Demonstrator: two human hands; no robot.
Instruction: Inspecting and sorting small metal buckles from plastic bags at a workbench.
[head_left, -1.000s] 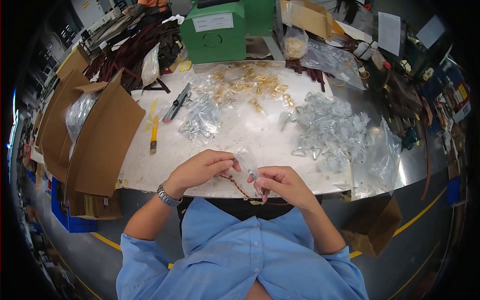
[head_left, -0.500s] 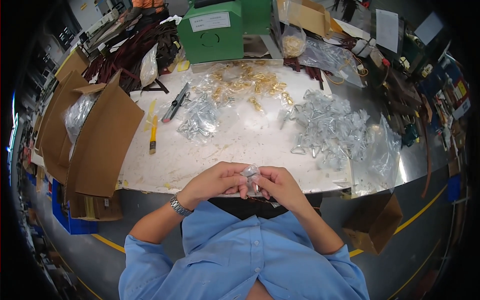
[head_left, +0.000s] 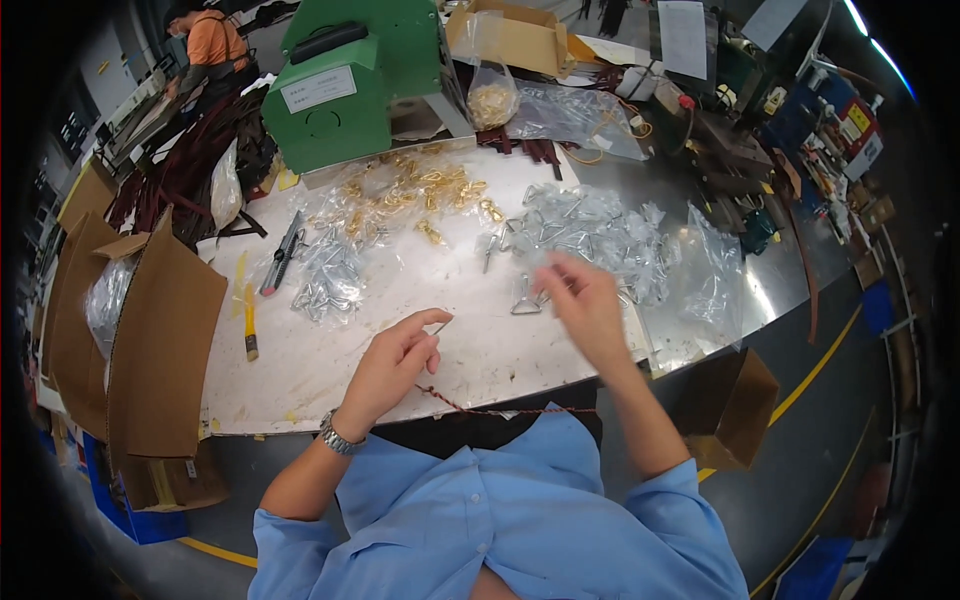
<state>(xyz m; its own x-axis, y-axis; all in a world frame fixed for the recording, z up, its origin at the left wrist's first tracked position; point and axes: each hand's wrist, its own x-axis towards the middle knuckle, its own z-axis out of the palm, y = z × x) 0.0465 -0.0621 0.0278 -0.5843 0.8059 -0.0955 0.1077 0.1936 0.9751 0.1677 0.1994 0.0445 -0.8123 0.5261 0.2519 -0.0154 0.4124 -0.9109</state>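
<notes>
- the left hand (head_left: pixel 392 362) hovers just above the white surface (head_left: pixel 330 350), nearer the person than the pile of bagged silver clips (head_left: pixel 585 235); thumb and forefinger are pinched on a small silver part (head_left: pixel 441 325), the other fingers loosely curled.
- the right hand (head_left: pixel 585 305) is blurred in motion, fingers spread and apparently empty, reaching over the near edge of that pile, just beside a loose silver triangular buckle (head_left: pixel 525 296).
- a thin reddish-brown cord (head_left: pixel 480 408) runs from under the left hand along the near edge of the surface.
- to do this well, i judge the right hand should single out one bagged piece at the pile's near edge instead of raking through, while the left keeps its pinch steady and the cord slack.
- half a second ago both hands were closed together on a small clear bag at the near edge; now they are apart, the right stretched toward the pile, the left holding alone.
</notes>
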